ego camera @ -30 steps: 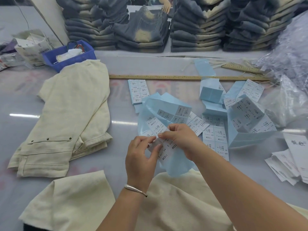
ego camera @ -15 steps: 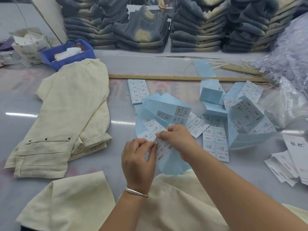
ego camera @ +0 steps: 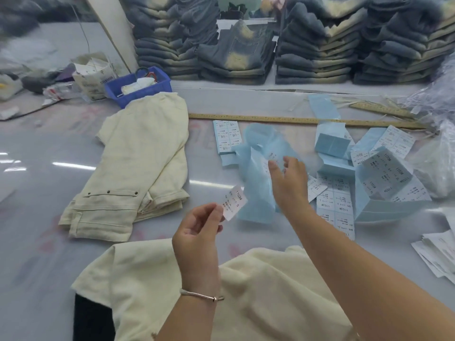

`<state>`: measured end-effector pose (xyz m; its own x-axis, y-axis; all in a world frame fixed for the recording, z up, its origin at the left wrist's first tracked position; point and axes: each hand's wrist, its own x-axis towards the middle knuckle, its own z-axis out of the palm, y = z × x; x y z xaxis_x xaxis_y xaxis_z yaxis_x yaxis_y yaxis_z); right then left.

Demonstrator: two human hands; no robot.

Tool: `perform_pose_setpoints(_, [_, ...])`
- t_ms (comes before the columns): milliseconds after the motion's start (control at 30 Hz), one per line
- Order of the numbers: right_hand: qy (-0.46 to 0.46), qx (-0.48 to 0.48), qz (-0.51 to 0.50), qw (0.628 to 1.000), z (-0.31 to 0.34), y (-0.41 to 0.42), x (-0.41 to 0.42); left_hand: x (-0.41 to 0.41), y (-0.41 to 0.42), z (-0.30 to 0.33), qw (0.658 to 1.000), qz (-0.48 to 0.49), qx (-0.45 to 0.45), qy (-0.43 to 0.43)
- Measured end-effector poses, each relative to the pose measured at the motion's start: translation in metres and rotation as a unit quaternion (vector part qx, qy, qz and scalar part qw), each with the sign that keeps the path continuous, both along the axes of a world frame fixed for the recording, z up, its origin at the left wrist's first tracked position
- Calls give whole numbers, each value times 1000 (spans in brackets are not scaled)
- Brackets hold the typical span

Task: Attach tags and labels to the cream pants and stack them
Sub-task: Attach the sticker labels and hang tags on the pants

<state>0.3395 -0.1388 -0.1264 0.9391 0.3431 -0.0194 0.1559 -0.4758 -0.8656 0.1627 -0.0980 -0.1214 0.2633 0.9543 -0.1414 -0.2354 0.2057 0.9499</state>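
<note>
My left hand (ego camera: pixel 197 232) pinches a small white printed label (ego camera: pixel 234 202) by its lower edge, held up above the table. My right hand (ego camera: pixel 289 179) reaches forward with fingers spread over a blurred light-blue backing sheet (ego camera: pixel 258 173); the sheet looks loose beneath it. A folded pair of cream pants (ego camera: pixel 138 168) lies on the table to the left, waistband toward me. Another cream pair (ego camera: pixel 258 291) is spread at the near edge under my forearms. Several label sheets (ego camera: pixel 337 203) lie to the right of the blue sheet.
A blue basket (ego camera: pixel 138 88) stands behind the folded pants. A long wooden ruler (ego camera: pixel 270 118) lies across the table. Stacks of grey-and-cream jeans (ego camera: pixel 236 57) line the back. Clear plastic bags (ego camera: pixel 438 143) and white paper tags (ego camera: pixel 440 252) sit at the right.
The label has come off the blue sheet and stays in my left hand. My right hand has let go of the sheet and swung forward, and the sheet is moving away.
</note>
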Motion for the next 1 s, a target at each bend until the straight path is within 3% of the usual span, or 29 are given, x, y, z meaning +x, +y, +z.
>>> perform_pose_setpoints(100, [120,177,73,974,21,-54,-30,3,-26,10,992,-29,-110,-53])
perform_pose_setpoints(200, [227,198,144,943,33,-119,-53,10,-70,25,985,-88,-132,-70])
perform_pose_setpoints(467, [191,249,21,949,46,-288,-34,38,-212,31,951,-290,-102,-27])
perform_pose_setpoints(733, [180,183,-91,962,11,-408,-2,75,-310,10,928,-351,-127,15])
perform_pose_setpoints(867, [40,-13,-167,985,-18,-442,36,90,-330,5,928,-356,-108,27])
perform_pose_setpoints(1000, [71,-111,-177,975,-45,-443,78,96,-332,4,929,-363,-54,56])
